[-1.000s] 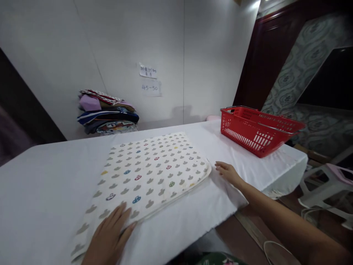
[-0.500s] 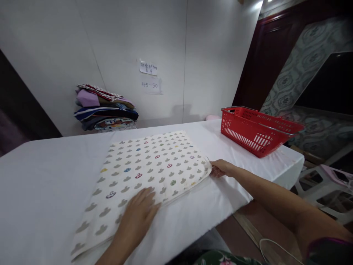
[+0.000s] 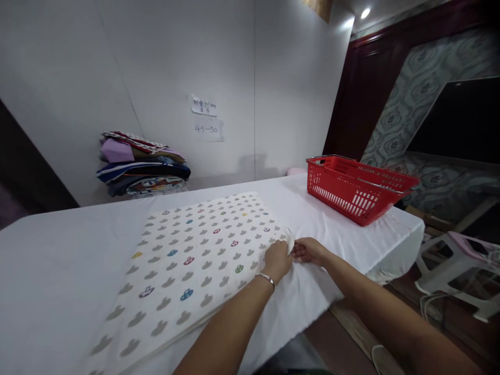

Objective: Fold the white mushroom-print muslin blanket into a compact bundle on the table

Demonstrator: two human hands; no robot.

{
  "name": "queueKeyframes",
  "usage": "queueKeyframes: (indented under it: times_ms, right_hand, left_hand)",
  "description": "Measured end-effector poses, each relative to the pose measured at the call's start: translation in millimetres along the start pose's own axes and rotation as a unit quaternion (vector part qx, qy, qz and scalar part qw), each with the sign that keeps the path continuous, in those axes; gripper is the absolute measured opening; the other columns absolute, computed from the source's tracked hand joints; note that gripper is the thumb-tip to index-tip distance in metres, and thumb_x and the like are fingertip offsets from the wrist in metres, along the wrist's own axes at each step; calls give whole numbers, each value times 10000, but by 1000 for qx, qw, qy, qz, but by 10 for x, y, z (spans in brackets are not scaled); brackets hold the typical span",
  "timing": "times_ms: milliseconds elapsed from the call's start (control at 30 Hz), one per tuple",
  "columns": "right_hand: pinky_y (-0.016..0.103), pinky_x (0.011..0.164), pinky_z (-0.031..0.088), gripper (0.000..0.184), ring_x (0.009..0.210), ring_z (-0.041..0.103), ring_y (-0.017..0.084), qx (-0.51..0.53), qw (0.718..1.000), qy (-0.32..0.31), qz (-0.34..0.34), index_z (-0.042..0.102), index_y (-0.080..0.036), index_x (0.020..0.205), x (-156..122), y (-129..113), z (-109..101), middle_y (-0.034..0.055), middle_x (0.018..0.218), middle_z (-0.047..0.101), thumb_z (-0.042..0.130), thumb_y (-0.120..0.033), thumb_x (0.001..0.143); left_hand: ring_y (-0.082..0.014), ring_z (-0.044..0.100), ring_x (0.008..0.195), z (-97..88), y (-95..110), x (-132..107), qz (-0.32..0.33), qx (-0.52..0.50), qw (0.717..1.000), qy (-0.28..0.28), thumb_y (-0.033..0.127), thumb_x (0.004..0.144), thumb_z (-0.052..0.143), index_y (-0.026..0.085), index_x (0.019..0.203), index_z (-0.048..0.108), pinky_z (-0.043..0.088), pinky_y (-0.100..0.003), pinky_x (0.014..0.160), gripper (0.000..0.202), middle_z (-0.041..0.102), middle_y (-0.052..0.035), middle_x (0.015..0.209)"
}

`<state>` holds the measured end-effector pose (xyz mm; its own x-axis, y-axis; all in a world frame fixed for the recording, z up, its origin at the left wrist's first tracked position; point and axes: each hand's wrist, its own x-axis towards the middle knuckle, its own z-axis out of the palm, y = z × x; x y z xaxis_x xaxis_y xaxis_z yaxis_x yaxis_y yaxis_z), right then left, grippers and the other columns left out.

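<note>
I set 12 o'clock toward the wall, with the patterned cloth (image 3: 211, 255) as my dial. My left hand (image 3: 278, 259) has just come along the near edge to the 3 o'clock corner, joining my right hand (image 3: 308, 251), and a small piece of that corner now stands bunched between them. My left fingers curl closed on the corner, gripping it; my right fingers bend against its outer side, though I cannot tell whether they pinch it. I judge that the work now centres on this one corner, with nothing pinning the rest.

The cloth lies mostly flat on the white-covered bench (image 3: 54, 276), its layered near edge slanting from the hands down to 7 o'clock. The bench's own edge runs close below the hands at 4 o'clock, so I judge there is little room to pull that way. Wide white cover stretches toward 9 o'clock, and a narrower strip separates the hands from the red basket (image 3: 332, 190) at 2 o'clock. A plastic stool (image 3: 445, 281) stands off the bench at 3. Farther back, a folded fabric stack (image 3: 146, 169) sits at 11, near the wall (image 3: 222, 52).
</note>
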<state>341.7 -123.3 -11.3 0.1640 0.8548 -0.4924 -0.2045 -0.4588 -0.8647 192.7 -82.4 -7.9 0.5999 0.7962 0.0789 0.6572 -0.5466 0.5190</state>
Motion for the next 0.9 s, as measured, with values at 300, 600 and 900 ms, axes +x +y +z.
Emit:
queueKeyframes:
  times_ms: [300, 600, 900]
  right_hand:
    - [223, 441, 475, 303, 537, 622, 137, -33, 999, -23, -30, 597, -119, 857, 76, -85, 164, 62, 693, 645, 493, -402, 872]
    - [178, 342, 381, 345, 466, 586, 122, -41, 989, 75, -121, 548, -159, 750, 164, 93, 275, 29, 604, 614, 564, -501, 799]
    - [182, 342, 384, 238, 463, 583, 126, -17, 991, 60, -120, 557, -148, 725, 69, 18, 309, 36, 601, 614, 538, -375, 795]
  left_hand:
    - [-177, 605, 811, -95, -148, 119, -73, -85, 994, -10, 227, 778, 466, 168, 930, 634, 415, -243, 673, 234, 686, -68, 924]
    - [-153, 572, 681, -75, -160, 106, -58, -155, 986, -13, 326, 772, 497, 174, 793, 635, 395, -241, 612, 206, 670, -26, 768]
    - [-138, 555, 690, -31, -211, 124, -47, -177, 983, 16, 351, 844, 382, 174, 788, 636, 396, -236, 641, 315, 658, -19, 767]
